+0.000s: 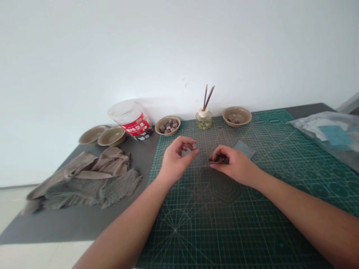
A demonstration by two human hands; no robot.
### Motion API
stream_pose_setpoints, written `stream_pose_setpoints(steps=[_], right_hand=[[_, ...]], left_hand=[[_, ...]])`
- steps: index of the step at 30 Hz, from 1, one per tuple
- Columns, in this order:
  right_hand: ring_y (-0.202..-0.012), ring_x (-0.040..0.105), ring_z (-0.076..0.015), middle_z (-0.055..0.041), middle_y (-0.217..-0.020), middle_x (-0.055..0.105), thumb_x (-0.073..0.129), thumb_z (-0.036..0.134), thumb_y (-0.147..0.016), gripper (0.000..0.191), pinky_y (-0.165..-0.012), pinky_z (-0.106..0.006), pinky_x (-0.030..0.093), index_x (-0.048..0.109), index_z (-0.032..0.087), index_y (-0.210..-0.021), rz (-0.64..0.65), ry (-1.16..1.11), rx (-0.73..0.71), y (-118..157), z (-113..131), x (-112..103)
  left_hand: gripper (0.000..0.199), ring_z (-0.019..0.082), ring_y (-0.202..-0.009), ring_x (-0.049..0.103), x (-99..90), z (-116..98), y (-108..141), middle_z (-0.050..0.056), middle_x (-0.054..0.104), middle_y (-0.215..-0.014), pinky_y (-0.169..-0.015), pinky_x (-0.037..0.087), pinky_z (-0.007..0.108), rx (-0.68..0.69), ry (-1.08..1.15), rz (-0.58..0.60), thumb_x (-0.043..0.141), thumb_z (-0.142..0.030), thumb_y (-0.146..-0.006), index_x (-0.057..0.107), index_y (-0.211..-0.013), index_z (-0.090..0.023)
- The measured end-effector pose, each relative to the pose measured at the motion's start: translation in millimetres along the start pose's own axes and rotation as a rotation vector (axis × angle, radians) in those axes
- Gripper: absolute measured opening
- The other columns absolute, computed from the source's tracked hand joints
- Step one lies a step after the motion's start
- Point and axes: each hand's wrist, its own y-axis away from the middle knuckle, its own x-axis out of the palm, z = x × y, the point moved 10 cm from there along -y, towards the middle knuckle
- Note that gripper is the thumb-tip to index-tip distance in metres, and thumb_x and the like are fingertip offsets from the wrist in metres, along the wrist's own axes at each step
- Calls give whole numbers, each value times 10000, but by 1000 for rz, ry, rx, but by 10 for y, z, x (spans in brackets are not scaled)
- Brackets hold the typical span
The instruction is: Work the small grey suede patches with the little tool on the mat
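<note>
My left hand (179, 155) hovers over the green cutting mat (193, 216), its fingers curved and the thumb apart from them. Nothing that I can make out lies in its grasp. To its right, my right hand (231, 162) has thumb and fingers pinched together, pointing left. A thin dark edge shows at those fingertips, too blurred and too covered to name. Just behind the right hand, a small flat bluish-grey packet (244, 149) lies on the mat, partly hidden by the hand.
Along the wall stand a bowl of brown stones (168, 126), a reed diffuser (204, 118) and a bowl with a few stones (237, 116). Leftward are a plastic tub (131, 120), two bowls (112, 136) and a crumpled cloth (92, 179). A clear bag (333, 134) lies right.
</note>
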Motion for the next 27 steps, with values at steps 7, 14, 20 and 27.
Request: stream_pose_setpoints(steps=[7, 14, 20, 27], right_hand=[[-712, 607, -145, 26, -780, 678, 752, 321, -822, 147, -657, -274, 454, 662, 211, -858, 10, 155, -5, -7, -7, -2], [-663, 575, -133, 31, -737, 648, 731, 289, -831, 104, -626, -264, 432, 670, 205, -842, -33, 164, -44, 6, 54, -61], [-716, 619, -155, 16, -789, 691, 723, 287, -837, 97, -655, -278, 447, 678, 212, -879, -24, 195, -57, -2, 14, -11], [-723, 631, -165, 21, -792, 695, 691, 229, -826, 36, -667, -287, 470, 657, 223, -835, -45, 105, -71, 1, 87, -12]], left_hand=[[245, 143, -784, 596, 34, 74, 5, 13, 642, -851, -717, 470, 266, -68, -7, 6, 775, -261, -810, 659, -1015, -193], [246, 134, -767, 582, 45, 61, 1, 7, 624, -856, -694, 457, 259, -73, 6, 21, 767, -267, -822, 631, -1012, -190], [243, 135, -735, 564, 86, 75, 29, -1, 605, -816, -676, 449, 262, -101, 15, 36, 763, -282, -827, 635, -1016, -197], [235, 117, -693, 534, 95, 88, 35, -16, 579, -791, -650, 438, 248, -121, 69, 0, 744, -298, -851, 617, -1023, -199]])
